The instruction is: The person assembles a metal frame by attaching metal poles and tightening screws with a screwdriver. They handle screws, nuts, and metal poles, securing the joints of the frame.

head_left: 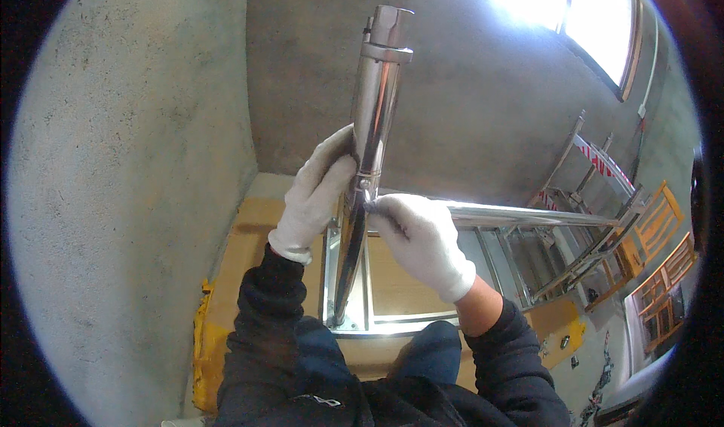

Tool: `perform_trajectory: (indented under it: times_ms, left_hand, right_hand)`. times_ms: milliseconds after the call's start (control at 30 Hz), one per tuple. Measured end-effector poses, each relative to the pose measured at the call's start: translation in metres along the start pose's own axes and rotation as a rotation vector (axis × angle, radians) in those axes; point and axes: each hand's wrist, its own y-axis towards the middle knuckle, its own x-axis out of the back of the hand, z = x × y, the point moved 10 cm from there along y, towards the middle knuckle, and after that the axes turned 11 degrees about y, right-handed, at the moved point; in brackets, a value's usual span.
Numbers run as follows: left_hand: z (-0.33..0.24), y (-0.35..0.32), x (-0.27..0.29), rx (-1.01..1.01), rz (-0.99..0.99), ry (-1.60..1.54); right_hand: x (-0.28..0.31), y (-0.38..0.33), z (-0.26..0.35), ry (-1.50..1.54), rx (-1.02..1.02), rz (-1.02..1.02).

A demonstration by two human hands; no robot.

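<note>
A shiny metal post (376, 110) stands upright in front of me, with a collar (386, 53) near its top. My left hand (311, 193), in a white knit glove, is closed round the post's left side at mid-height; some fingertips are hidden behind it. My right hand (422, 246), gloved alike, has its thumb and fingers pinched together at a small metal fitting (365, 182) on the post's near side. Whatever lies between those fingertips is too small to make out. Just beyond the right hand, a metal rail (528, 215) runs off to the right.
Below stands a metal frame (407, 327) over brown cardboard (403, 280) edged with yellow tape. Rungs of metal framework (520, 272) extend rightward, near wooden chairs (660, 219). A bare wall (136, 185) rises close on my left; another stands ahead, with a bright window (599, 27).
</note>
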Motion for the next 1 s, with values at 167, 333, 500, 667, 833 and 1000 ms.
perform_trajectory:
  times_ms: [167, 333, 500, 667, 833, 1000]
  left_hand:
    - [-0.003, 0.000, -0.002, 0.033, -0.002, -0.002]
    - [0.004, 0.001, 0.000, 0.009, -0.023, -0.005]
    - [0.007, 0.000, -0.001, -0.001, -0.029, -0.044]
    - [-0.007, -0.001, -0.004, 0.011, -0.023, -0.064]
    - [-0.004, -0.003, -0.004, 0.062, -0.031, -0.097]
    - [-0.011, -0.003, -0.002, 0.048, -0.027, 0.009]
  right_hand:
    - [0.000, 0.000, -0.001, -0.002, 0.028, -0.020]
    - [0.003, 0.002, 0.000, 0.064, -0.018, -0.039]
    - [0.005, 0.003, 0.000, 0.087, -0.058, -0.044]
    - [0.006, 0.004, -0.002, 0.065, -0.090, -0.054]
    - [0.000, 0.003, -0.010, 0.261, -0.153, -0.057]
    - [0.003, 0.004, -0.004, 0.075, -0.093, -0.039]
